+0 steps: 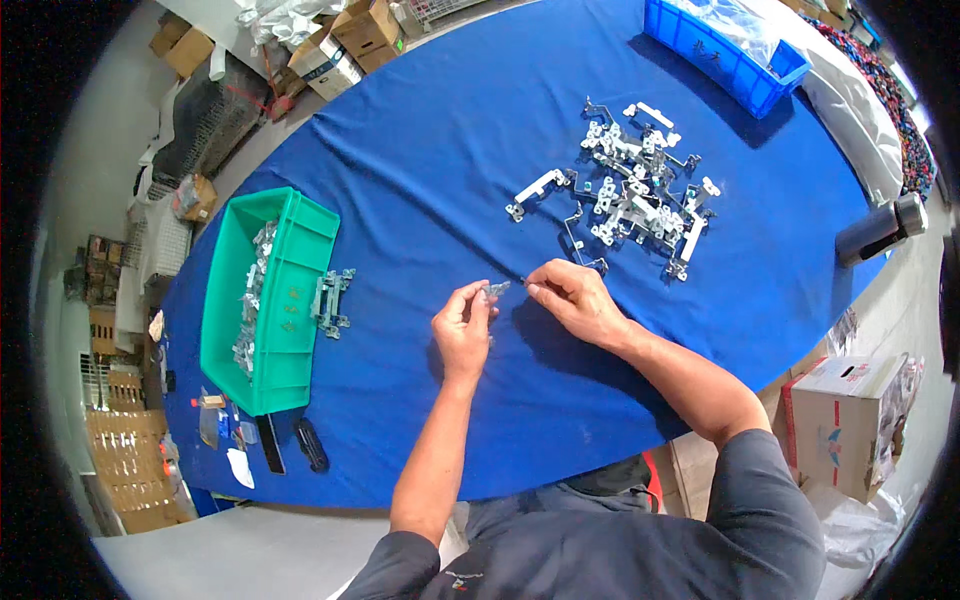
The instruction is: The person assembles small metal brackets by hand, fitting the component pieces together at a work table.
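Observation:
Over the middle of the blue cloth, my left hand [463, 328] is closed on a small greyish, partly see-through part [495, 289], pinched between thumb and fingers. Just to its right, my right hand [575, 300] is closed in a pinch. A tiny dark tip shows at its fingertips, too small to name. The two hands are a short gap apart. Beyond my right hand spreads a loose heap of white and metal bracket-like parts [640, 190]. To the left, a few similar metal brackets [332, 302] lie beside the green bin [290, 330].
Many small grey-white parts fill the green bin. A blue crate [720, 55] with clear plastic wrap stands at the far right, and a dark cylindrical flask [880, 230] at the right edge. A black phone-like slab [270, 445] and a black tool-like object [311, 445] lie near left.

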